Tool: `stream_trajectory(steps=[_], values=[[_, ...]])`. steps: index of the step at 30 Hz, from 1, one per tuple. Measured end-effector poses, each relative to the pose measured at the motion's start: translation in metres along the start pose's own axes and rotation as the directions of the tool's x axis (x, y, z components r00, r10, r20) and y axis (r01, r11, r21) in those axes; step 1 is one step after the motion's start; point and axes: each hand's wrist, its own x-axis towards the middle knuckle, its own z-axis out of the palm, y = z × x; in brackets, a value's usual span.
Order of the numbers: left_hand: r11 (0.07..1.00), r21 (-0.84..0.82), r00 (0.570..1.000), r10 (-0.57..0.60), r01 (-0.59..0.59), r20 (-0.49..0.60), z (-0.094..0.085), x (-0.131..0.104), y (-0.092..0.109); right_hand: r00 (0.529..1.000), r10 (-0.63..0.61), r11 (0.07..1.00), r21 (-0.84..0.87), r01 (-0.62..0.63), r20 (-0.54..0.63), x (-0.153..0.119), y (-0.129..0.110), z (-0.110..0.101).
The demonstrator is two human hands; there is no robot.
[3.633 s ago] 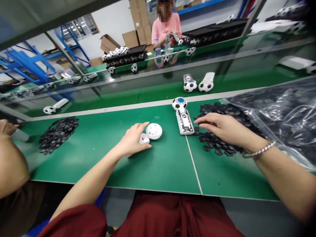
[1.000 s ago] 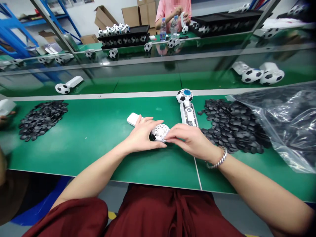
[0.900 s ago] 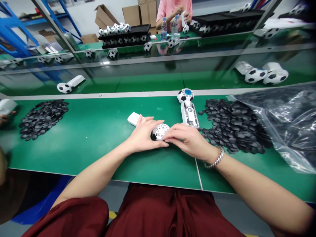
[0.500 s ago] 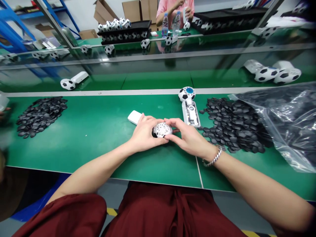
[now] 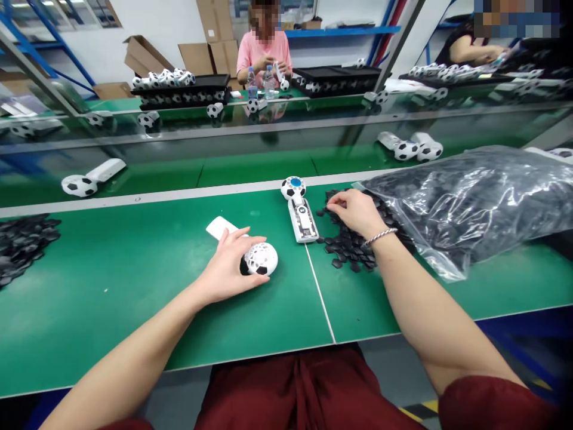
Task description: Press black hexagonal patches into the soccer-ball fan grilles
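Observation:
My left hand [image 5: 228, 263] curves its thumb and fingers around the ball end of a white football-headed gadget [image 5: 264, 258]. Its ball has an open lattice face and black patches, and a white handle [image 5: 220, 229] sticks out behind my fingers. Over the left side of a heap of small black plastic pieces [image 5: 353, 251], my right hand [image 5: 356, 210] has thumb and fingertips pinched together. Whether a piece is between them I cannot make out. Between the hands lies a second football-headed gadget [image 5: 303, 220], its handle opened to show the inside and a blue disc on its ball.
A clear plastic bag of black pieces [image 5: 487, 203] lies at the right. Another black heap [image 5: 27, 245] is at the far left. Finished-looking football gadgets [image 5: 80, 186] rest on the belt beyond the white edge. Across it, a person in pink [image 5: 264, 54] works beside black trays [image 5: 183, 95].
My right hand has left the gadget and moved right to the black heap. The left hand keeps hold of the gadget, whose ball is now turned differently. The view has shifted right.

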Motion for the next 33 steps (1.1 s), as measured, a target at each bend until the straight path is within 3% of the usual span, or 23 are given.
stream_trajectory(steps=[4, 9, 14, 16, 19, 21, 24, 29, 33], values=[[0.994, -0.09, 0.989, 0.077, -0.066, 0.13, -0.005, -0.003, -0.001, 0.989, -0.092, 0.984, -0.14, 0.108, 0.116, 0.001, -0.001, 0.012], [0.981, -0.188, 0.998, 0.053, -0.047, 0.027, 0.004, -0.001, 0.003, 0.981, -0.14, 0.961, -0.222, 0.167, 0.134, -0.001, -0.013, 0.021], [0.967, -0.238, 0.991, 0.116, -0.095, 0.073, 0.002, -0.002, 0.001, 0.98, -0.171, 0.95, -0.245, 0.193, 0.106, 0.001, -0.011, 0.019], [0.956, -0.265, 0.987, 0.149, -0.127, 0.065, 0.001, -0.003, 0.0, 0.98, -0.196, 0.964, -0.174, 0.201, 0.041, -0.001, -0.014, 0.013], [0.942, -0.303, 0.987, 0.158, -0.143, 0.026, 0.003, -0.002, -0.001, 0.965, -0.256, 0.957, 0.13, 0.26, -0.048, -0.015, -0.032, 0.001], [0.937, -0.321, 0.989, 0.151, -0.141, 0.007, 0.005, -0.001, -0.001, 0.932, -0.361, 0.872, 0.34, 0.353, -0.042, -0.029, -0.051, -0.005], [0.93, -0.334, 0.987, 0.158, -0.151, -0.006, 0.006, 0.001, -0.002, 0.862, -0.507, 0.743, 0.518, 0.424, 0.022, -0.05, -0.076, -0.007], [0.93, -0.329, 0.986, 0.168, -0.163, -0.016, 0.006, 0.001, -0.003, 0.836, -0.526, 0.702, 0.636, 0.321, 0.158, -0.063, -0.09, -0.002], [0.932, -0.326, 0.986, 0.164, -0.16, -0.015, 0.007, 0.001, -0.003, 0.821, -0.554, 0.7, 0.612, 0.368, 0.139, -0.064, -0.089, 0.0]])
